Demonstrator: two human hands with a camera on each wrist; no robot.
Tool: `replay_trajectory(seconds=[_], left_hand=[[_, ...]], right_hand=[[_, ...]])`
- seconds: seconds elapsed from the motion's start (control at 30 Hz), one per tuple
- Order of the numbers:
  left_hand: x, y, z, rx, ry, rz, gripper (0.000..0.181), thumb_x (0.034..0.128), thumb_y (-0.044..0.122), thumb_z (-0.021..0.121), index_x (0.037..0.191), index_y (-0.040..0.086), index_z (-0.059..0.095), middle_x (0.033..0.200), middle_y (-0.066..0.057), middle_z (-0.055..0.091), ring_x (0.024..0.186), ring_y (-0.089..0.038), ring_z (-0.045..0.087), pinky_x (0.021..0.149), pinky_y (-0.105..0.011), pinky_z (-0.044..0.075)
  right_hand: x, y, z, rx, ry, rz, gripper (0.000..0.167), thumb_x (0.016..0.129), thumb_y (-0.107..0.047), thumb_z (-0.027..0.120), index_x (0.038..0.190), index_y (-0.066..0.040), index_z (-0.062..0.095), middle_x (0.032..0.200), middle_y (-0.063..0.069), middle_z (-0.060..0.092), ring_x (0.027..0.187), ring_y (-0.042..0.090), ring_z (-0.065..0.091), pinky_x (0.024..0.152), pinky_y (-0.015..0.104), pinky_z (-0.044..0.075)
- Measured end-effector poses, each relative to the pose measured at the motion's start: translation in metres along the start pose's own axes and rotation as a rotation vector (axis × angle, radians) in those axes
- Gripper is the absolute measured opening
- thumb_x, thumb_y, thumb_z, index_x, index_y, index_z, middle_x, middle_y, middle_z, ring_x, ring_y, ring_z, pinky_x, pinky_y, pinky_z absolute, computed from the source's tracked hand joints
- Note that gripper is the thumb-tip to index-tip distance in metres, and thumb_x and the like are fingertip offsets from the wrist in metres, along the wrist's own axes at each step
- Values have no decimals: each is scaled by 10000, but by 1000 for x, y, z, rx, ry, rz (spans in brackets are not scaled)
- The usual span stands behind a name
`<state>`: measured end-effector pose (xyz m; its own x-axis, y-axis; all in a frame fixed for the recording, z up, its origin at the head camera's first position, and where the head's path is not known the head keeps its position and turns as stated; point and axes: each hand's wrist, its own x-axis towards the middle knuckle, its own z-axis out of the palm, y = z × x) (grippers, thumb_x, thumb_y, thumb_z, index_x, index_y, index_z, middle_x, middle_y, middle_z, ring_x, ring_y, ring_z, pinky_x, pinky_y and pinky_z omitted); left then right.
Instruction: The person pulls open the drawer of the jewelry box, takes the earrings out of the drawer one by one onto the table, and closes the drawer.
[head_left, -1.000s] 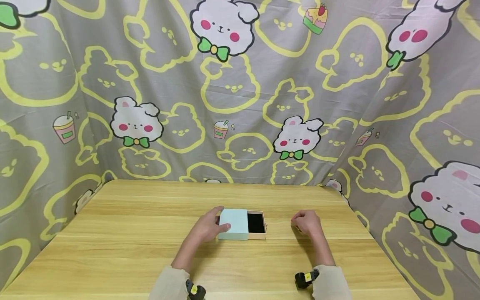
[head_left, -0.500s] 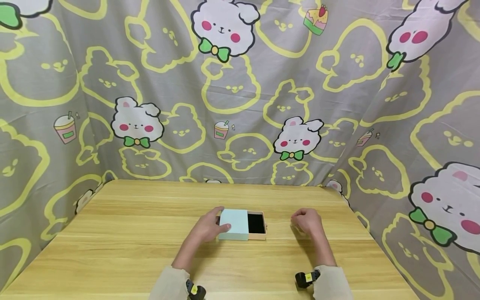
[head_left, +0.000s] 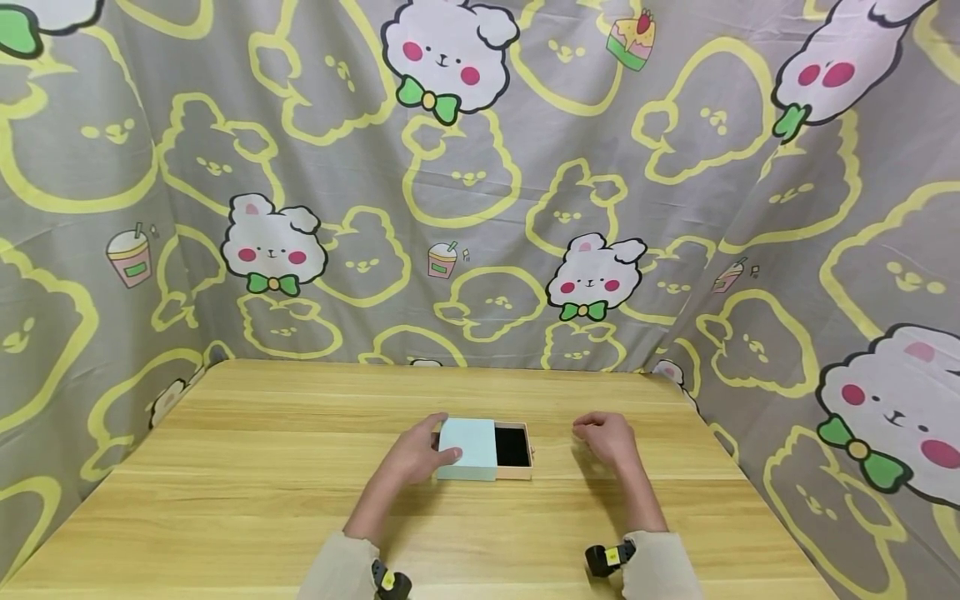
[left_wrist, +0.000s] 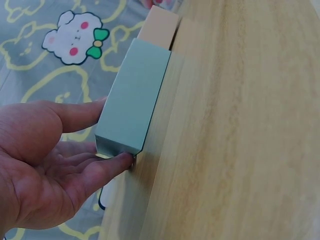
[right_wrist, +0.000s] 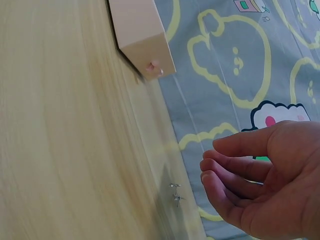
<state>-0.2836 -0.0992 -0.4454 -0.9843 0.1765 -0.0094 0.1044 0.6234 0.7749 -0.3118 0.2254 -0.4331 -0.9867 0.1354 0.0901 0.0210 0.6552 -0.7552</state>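
Note:
A pale blue-green sleeve box [head_left: 468, 448] lies on the table, its pinkish drawer [head_left: 529, 457] slid partway out to the right and showing a black lining. My left hand [head_left: 411, 452] grips the sleeve's left end, thumb on the near side and fingers round the end, as the left wrist view also shows. To the right of the drawer my right hand [head_left: 611, 437] hovers with loosely bent fingers and nothing visible in them. Below it, in the right wrist view, small silvery metal pieces [right_wrist: 176, 194], perhaps earrings, lie on the table. A little pink pull [right_wrist: 154, 66] sits on the drawer's end.
The wooden table [head_left: 262, 492] extends on all sides of the box. A grey curtain [head_left: 360, 167] with yellow outlines and white cartoon heads hangs behind and at both sides. Black cameras are strapped at both wrists.
My right hand has shifted slightly left and away from me, its fingers now less tucked in. The left hand and the box stay where they were.

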Motion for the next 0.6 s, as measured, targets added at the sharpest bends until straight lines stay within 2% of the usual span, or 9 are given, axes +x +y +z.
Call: replay_trajectory(seconds=[0.23, 0.6], left_hand=[[-1, 2, 0, 0, 5, 3, 729, 918, 268, 771, 1518, 34, 429, 1349, -284, 615, 1252, -427, 600, 993, -557, 510], [-2, 3, -1, -4, 6, 5, 730, 918, 256, 771, 1517, 24, 425, 1357, -298, 603, 1261, -441, 590, 1006, -571, 499]], right_hand=[[-1, -5, 6, 52, -43, 15, 286, 946, -135, 646, 1152, 48, 722, 954, 148, 753, 814, 277, 707, 639, 280, 505], [-2, -14, 23, 95, -99, -5, 327, 969, -116, 610, 1227, 73, 679, 1005, 176, 741, 823, 278, 700, 651, 294, 526]])
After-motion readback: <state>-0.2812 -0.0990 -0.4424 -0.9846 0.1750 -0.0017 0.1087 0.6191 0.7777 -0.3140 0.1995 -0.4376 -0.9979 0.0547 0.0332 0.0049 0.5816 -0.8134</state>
